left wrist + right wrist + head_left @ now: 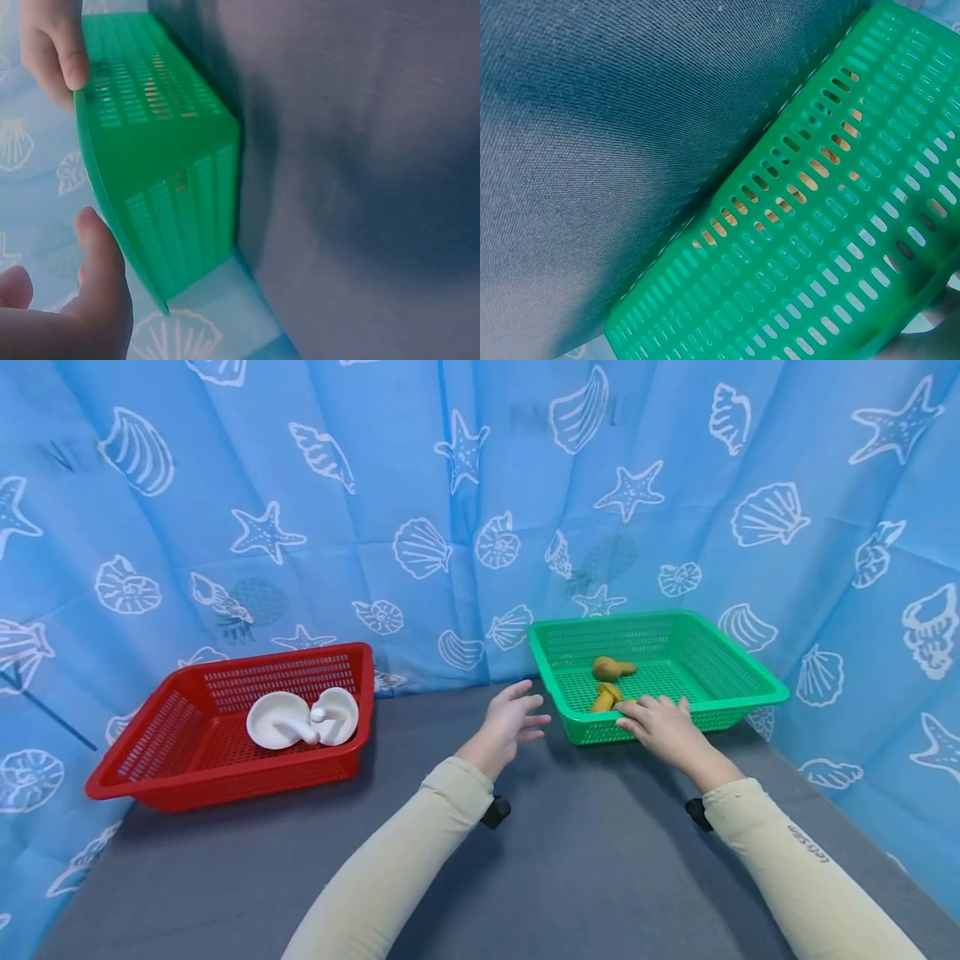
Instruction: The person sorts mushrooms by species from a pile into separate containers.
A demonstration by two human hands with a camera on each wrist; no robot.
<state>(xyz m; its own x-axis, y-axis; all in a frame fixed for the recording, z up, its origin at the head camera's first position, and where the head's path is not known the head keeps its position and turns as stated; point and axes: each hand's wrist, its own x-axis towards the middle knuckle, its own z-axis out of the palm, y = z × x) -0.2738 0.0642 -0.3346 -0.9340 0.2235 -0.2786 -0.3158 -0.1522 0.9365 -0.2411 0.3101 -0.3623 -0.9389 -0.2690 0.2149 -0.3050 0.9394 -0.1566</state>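
Note:
My right hand (665, 731) reaches over the near rim of a green slotted basket (731, 697), its thumb at the rim. Beside its fingertips lies a yellow-brown mushroom-shaped piece (606, 697); a browner one (606, 669) with a round cap lies farther back. The basket wall hides part of those fingers, and I cannot tell whether they hold a piece. My left hand (513, 724) hovers left of the basket with fingers spread and nothing in them. In the left wrist view, its thumb (103, 274) is raised close to the basket's rim.
A red slotted basket (247, 781) stands at the left, holding two white cup-shaped pieces (273, 710) with thick stems. Both baskets sit on a dark grey tabletop (570, 877). A blue shell-patterned curtain (360, 510) hangs behind and along the right side.

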